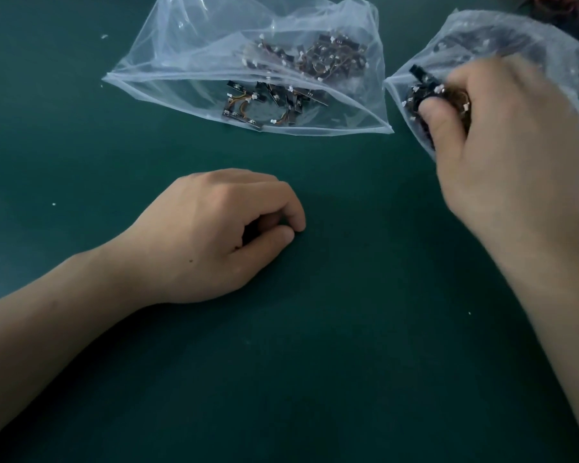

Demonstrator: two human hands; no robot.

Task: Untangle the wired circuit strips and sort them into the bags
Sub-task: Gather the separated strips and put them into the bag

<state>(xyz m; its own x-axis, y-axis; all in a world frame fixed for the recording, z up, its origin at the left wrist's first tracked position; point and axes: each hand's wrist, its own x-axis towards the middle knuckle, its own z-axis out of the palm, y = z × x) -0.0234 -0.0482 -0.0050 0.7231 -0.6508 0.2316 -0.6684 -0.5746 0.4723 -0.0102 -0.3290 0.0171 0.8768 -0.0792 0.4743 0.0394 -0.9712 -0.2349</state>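
Well, right hand (502, 135) clutching a tangle of strips (416, 95) at the right bag (482, 31), left hand (208, 235) loosely curled on the table (348, 329), other strips (328, 58) inside the left bag (181, 51).

A dark green bench (315, 379) fills almost the whole view, its surface matte and slightly grainy, like a mat or cloth. A few tiny white specks (54, 204) lie scattered on it: one toward the far left, one at the left side, one nearer on the right. At the far right corner sits a dark reddish shape (562, 8), blurred and cut off by the frame. The light is dim and even, with soft shadows pooling toward the near edge.
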